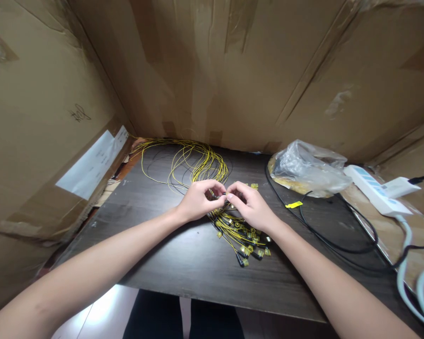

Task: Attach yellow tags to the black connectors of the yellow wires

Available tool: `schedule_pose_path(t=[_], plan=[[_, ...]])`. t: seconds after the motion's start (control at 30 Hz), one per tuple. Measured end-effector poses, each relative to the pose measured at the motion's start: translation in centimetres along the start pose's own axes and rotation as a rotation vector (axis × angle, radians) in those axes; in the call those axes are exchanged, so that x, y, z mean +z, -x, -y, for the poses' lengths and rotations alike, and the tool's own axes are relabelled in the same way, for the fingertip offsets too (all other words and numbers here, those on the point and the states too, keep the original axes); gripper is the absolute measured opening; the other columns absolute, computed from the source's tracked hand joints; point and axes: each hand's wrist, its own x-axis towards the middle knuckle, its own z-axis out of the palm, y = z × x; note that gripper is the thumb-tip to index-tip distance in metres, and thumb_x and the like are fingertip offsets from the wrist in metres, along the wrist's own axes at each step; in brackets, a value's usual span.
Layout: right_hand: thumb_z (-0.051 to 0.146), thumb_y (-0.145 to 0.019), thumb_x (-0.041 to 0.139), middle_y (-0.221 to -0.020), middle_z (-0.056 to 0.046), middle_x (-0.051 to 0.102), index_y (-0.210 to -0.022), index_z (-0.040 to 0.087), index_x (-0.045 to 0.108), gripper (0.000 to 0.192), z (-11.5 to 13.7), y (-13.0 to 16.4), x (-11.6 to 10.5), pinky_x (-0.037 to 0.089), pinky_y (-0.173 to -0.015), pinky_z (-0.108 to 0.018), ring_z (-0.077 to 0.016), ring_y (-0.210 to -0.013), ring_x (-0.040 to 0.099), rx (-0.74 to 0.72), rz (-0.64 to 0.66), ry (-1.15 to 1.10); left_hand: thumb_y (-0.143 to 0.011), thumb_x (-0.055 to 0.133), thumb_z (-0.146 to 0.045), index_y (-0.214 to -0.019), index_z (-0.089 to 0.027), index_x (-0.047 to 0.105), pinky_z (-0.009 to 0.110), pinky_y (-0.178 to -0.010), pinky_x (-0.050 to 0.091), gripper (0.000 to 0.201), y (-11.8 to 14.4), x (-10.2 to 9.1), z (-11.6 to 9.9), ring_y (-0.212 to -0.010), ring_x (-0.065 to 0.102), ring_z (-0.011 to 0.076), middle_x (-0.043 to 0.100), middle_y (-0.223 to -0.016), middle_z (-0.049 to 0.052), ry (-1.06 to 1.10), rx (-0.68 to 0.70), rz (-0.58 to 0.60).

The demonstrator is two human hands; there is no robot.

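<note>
My left hand (pixel 205 200) and my right hand (pixel 248 203) meet over the middle of the dark table, thumbs and forefingers pinched close together. Between the fingertips is a small dark piece, mostly hidden, whose kind I cannot make out. Below and around my hands lies a bunch of thin yellow wires (pixel 229 234) ending in black parts with clear yellow tips (pixel 245 251). Behind my left hand, the long yellow wires (pixel 208 160) spread in loose loops toward the back left.
Cardboard walls (pixel 198 70) enclose the table (pixel 155 245) at the back and left. A clear plastic bag (pixel 307 167) sits at the back right, near a white power strip (pixel 376 190). Black cable (pixel 321 238) with a yellow tag (pixel 294 205) runs along the right side.
</note>
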Motion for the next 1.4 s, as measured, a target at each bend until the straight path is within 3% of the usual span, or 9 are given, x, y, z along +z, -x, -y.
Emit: schedule_pose_path(t=[0.1,0.3,0.47,0.57,0.8,1.07,1.3,1.4], plan=[[0.032,-0.096,0.054,-0.081,-0.002,0.061,-0.089,0.02,0.059,0.015,0.04,0.02,-0.05,0.042,-0.07,-0.031,-0.0179,-0.073,0.055,0.007,0.0,-0.041,-0.082,0.07,-0.023,-0.087,-0.015,0.07,0.022,-0.061,0.049,0.009,-0.04,-0.02,0.0,-0.069,0.064,0.0127,0.072,-0.078,0.002,0.018,-0.012,-0.003],[0.032,-0.103,0.037,-0.07,-0.003,0.059,-0.069,0.021,0.051,0.038,-0.06,-0.07,-0.1,0.04,-0.07,-0.033,-0.0189,-0.071,0.053,0.008,0.054,0.016,-0.083,0.069,-0.021,-0.087,-0.015,0.07,0.022,-0.063,0.05,0.007,0.0,-0.05,-0.04,-0.069,0.064,0.0121,0.072,-0.079,0.002,0.012,0.038,0.002],[0.03,-0.096,0.051,-0.082,-0.003,0.063,-0.087,0.02,0.06,0.017,0.09,-0.02,-0.1,0.041,-0.071,-0.031,-0.0181,-0.075,0.055,0.001,-0.006,-0.023,-0.08,0.07,-0.017,-0.085,-0.014,0.069,0.02,-0.06,0.048,0.006,0.0,0.01,0.04,-0.068,0.063,0.0113,0.071,-0.077,0.001,0.02,-0.003,0.004],[0.03,-0.093,0.056,-0.081,-0.002,0.061,-0.088,0.019,0.059,0.013,0.15,-0.01,-0.08,0.041,-0.068,-0.03,-0.017,-0.073,0.055,0.006,-0.023,-0.057,-0.082,0.071,-0.02,-0.086,-0.014,0.07,0.02,-0.059,0.048,0.008,-0.02,0.0,0.09,-0.067,0.063,0.0106,0.07,-0.076,0.001,0.034,-0.011,0.012],[0.033,-0.103,0.038,-0.069,-0.001,0.054,-0.071,0.021,0.048,0.036,0.0,-0.05,0.19,0.037,-0.066,-0.03,-0.0162,-0.066,0.049,0.003,-0.003,-0.015,-0.086,0.069,-0.024,-0.089,-0.014,0.071,0.02,-0.06,0.05,0.01,-0.01,-0.06,-0.01,-0.067,0.063,0.0106,0.071,-0.079,0.002,0.014,0.065,0.001],[0.029,-0.093,0.056,-0.079,-0.001,0.059,-0.087,0.019,0.058,0.011,0.07,0.05,0.16,0.04,-0.066,-0.028,-0.0161,-0.07,0.053,0.005,-0.044,-0.049,-0.083,0.071,-0.021,-0.088,-0.013,0.07,0.019,-0.058,0.049,0.009,-0.07,0.06,0.18,-0.066,0.063,0.0103,0.07,-0.077,0.001,0.031,-0.007,-0.003],[0.031,-0.102,0.038,-0.063,0.0,0.054,-0.065,0.021,0.049,0.04,-0.29,-0.06,0.08,0.038,-0.067,-0.03,-0.0165,-0.065,0.051,0.006,0.033,-0.01,-0.086,0.068,-0.022,-0.09,-0.014,0.071,0.02,-0.059,0.05,0.01,0.0,-0.02,-0.01,-0.066,0.063,0.0104,0.071,-0.08,0.003,0.025,0.067,0.011],[0.033,-0.102,0.04,-0.066,-0.001,0.058,-0.068,0.021,0.052,0.039,-0.28,-0.12,0.1,0.038,-0.068,-0.03,-0.0172,-0.067,0.052,-0.002,0.018,0.004,-0.083,0.069,-0.021,-0.087,-0.014,0.07,0.019,-0.058,0.05,0.008,0.07,0.03,0.05,-0.065,0.063,0.0102,0.07,-0.077,0.002,0.037,0.051,0.002]])
